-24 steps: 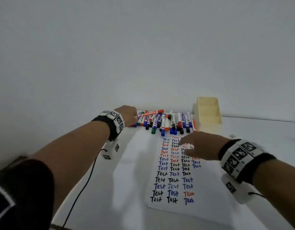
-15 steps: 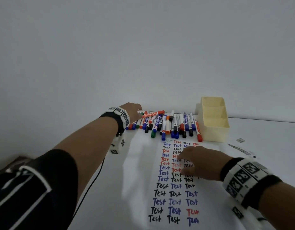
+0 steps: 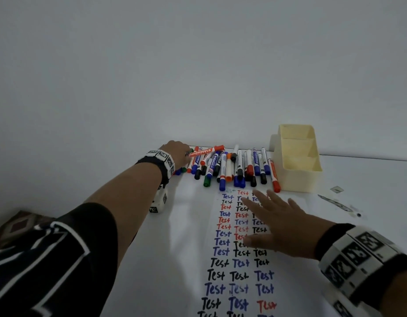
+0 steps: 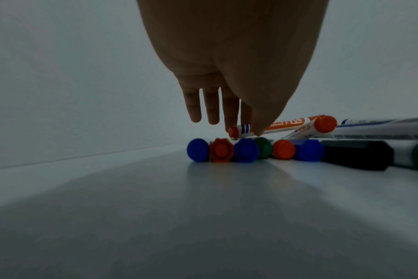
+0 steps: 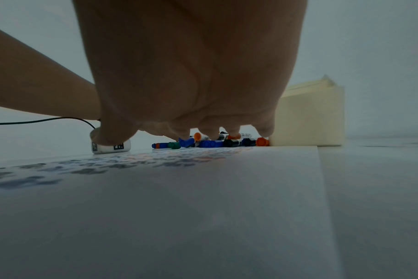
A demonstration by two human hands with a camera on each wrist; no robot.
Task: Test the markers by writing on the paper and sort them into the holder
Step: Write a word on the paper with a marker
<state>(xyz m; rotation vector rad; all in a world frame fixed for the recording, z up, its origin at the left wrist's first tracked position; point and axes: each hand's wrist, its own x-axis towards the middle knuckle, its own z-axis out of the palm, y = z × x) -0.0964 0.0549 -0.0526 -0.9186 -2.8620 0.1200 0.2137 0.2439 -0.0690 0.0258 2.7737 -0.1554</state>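
A pile of several capped markers [image 3: 234,167] in blue, red, black and green lies along the table's far edge by the wall. My left hand [image 3: 187,154] reaches to the pile's left end. Its thumb and forefinger [image 4: 248,130] pinch the tail of an orange-red marker [image 3: 206,151] that lies slanted on top of the others [image 4: 286,124]. My right hand [image 3: 262,216] lies flat with spread fingers on the paper [image 3: 289,282], which carries rows of "Test" in black, blue and red. The cream holder [image 3: 298,177], with three compartments holding nothing, stands right of the pile [image 5: 308,117].
A white tagged block [image 3: 159,203] with a thin black cable [image 5: 36,120] sits by my left forearm. Dark ink smears [image 3: 335,203] mark the table right of the paper. The wall rises right behind the markers.
My right hand has gone from loosely curled to flat and spread on the paper. The left hand stays at the orange-red marker's end. The head view has shifted.
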